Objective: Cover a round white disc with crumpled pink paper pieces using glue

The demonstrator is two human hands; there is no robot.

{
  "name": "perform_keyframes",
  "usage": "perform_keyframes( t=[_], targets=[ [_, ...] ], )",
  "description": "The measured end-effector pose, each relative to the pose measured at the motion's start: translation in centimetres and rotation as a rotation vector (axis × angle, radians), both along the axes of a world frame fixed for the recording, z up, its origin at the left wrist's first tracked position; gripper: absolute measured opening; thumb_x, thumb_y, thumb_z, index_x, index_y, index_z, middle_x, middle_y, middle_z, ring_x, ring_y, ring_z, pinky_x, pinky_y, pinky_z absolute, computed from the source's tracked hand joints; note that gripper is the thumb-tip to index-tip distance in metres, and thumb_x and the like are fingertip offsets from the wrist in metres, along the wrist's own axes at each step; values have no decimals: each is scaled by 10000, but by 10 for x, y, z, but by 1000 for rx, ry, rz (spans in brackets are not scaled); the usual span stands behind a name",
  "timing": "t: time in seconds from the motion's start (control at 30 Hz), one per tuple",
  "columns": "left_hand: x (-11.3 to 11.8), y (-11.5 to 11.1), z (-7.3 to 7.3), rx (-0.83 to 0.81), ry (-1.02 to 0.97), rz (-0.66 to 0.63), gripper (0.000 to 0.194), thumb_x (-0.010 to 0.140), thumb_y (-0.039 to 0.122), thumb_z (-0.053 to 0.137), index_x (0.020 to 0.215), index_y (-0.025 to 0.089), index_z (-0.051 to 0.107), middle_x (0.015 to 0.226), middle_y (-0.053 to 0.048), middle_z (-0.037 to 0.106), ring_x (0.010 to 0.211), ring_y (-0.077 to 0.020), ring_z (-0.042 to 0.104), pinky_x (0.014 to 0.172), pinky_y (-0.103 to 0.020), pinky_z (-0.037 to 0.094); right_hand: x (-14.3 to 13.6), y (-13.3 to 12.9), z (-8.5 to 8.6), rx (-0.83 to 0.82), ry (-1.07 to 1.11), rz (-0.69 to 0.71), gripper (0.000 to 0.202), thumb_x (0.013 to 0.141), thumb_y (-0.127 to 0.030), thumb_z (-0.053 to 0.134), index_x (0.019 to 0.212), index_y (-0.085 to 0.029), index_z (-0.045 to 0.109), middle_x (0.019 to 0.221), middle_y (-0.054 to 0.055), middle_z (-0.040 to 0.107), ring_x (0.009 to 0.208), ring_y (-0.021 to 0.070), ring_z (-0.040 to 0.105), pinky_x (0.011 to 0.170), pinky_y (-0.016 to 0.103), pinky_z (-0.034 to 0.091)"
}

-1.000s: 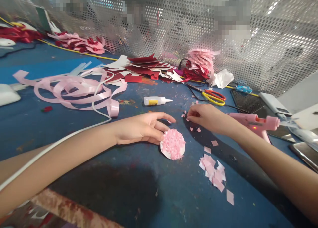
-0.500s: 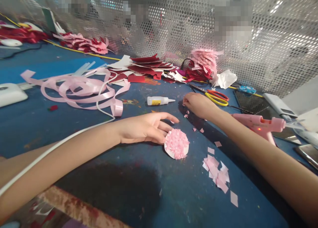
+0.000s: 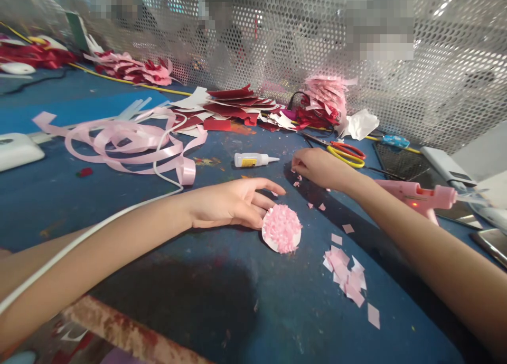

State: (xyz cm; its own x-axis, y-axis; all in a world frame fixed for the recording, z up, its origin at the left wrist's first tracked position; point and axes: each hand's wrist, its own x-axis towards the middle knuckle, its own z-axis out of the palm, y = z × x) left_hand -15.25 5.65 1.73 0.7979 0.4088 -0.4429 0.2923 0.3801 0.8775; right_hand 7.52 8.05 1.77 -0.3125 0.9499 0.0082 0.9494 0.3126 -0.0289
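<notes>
My left hand (image 3: 233, 203) rests on the blue table with its fingers apart, thumb and fingertips beside the left edge of a round white disc covered in crinkled pink bits (image 3: 282, 228). Beyond the disc, my right hand (image 3: 315, 166) is closed, its fingertips down on the table by tiny pink scraps (image 3: 297, 183); what they pinch, if anything, is too small to make out. A small glue bottle with a yellow label (image 3: 251, 160) lies left of those fingertips. Pink paper squares (image 3: 348, 279) lie in a loose pile to the right of the disc.
Yellow-and-red scissors (image 3: 346, 155) and a pink glue gun (image 3: 422, 195) lie near my right forearm. Coiled pink ribbon (image 3: 127, 142) and a white cable (image 3: 99, 226) are at the left. Red and white paper (image 3: 233, 108) lies before a perforated metal screen (image 3: 269, 42).
My right hand has shifted very slightly right, its fingertips still on the table. My left hand and the disc have stayed almost where they were.
</notes>
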Motion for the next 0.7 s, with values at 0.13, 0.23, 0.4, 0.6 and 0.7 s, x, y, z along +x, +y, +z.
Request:
perform_keyframes(
  t=[0.13,0.23,0.4,0.6,0.7],
  targets=[
    [0,1,-2,3,-21,0,636,643,14,660,1214,205,454,1099,-95,652,894,-173,657,733,-255,493,1,-11,14,-77,468,-59,145,829,-252,518,727,-163,571,618,-13,529,565,104,450,536,230,314],
    [0,1,-4,3,-34,13,640,644,21,669,1215,205,445,1095,-101,653,895,-180,658,740,-271,502,-2,-33,19,-138,888,-73,179,832,-285,512,694,-173,534,587,-34,458,519,81,386,495,223,297],
    [2,-2,-4,2,-31,62,647,651,36,682,1222,219,439,1079,-91,651,893,-173,653,736,-267,502,-10,-92,9,-42,1030,-141,185,851,-295,510,701,-188,507,628,-33,467,569,82,420,513,207,333],
    [6,-7,2,-11,10,172,616,655,24,680,1198,208,455,1027,-74,656,817,-155,659,688,-249,503,-9,-137,-11,94,867,-104,79,869,-227,502,798,-206,530,723,-22,539,618,88,479,562,205,395],
    [8,-10,4,-27,16,220,617,663,22,677,1206,198,443,1023,-82,660,814,-159,666,699,-258,508,-10,-141,-17,210,785,-14,74,845,-164,522,789,-211,534,711,-26,554,609,87,495,560,210,404]
  ],
)
